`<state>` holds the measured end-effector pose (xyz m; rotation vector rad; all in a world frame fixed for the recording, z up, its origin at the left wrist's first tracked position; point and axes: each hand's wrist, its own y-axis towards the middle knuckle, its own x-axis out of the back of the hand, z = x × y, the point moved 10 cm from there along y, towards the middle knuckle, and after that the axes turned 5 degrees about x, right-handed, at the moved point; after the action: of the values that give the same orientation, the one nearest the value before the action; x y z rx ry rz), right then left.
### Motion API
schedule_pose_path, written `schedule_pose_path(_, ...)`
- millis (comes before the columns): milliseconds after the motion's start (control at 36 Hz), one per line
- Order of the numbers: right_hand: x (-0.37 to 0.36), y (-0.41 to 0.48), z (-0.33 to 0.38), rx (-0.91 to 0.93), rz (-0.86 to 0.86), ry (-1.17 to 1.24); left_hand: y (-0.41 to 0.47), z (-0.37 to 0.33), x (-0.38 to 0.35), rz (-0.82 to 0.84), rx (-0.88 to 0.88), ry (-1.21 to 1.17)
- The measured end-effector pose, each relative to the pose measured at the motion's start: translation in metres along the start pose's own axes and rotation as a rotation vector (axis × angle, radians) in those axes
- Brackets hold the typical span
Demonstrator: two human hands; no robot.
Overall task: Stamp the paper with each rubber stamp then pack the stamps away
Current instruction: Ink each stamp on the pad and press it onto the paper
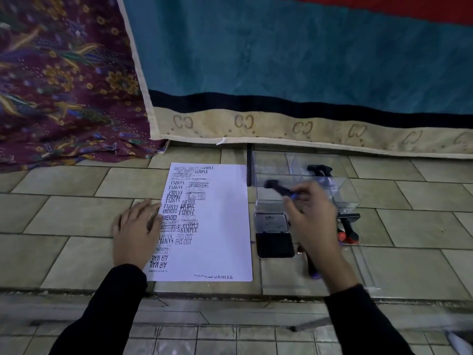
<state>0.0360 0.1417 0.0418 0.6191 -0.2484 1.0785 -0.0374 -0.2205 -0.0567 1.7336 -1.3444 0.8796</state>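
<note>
right hand (pixel 311 213) — grip pinches stamp (pixel 279 188) by its handle, above clear box (pixel 344 196) | stamp's long axis slants, black head up-left toward paper (pixel 220 226) | left hand (pixel 138 226) — grip released, flat on paper's left edge | open ink pad (pixel 275 244) beside paper

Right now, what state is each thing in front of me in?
Paper: flat on the floor, left half printed.
Ink pad: open, lid folded back.
Clear box: a black stamp inside.
Held stamp: pinched by the right hand, tilted above the box.
Left hand: flat on the paper's left edge.
Loose stamps: lying on the floor near the box.
</note>
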Motion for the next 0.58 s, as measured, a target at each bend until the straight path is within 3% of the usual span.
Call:
schedule_pose_path(222, 0.085, -0.015, -0.049, -0.031, -0.199, -0.177, -0.001, -0.001, 0.002, -0.014, 0.011, -0.003)
schedule_pose_path(583, 0.081, -0.031, -0.064, -0.01, -0.093, -0.403, -0.001, -0.001, 0.001, -0.002, 0.017, 0.012)
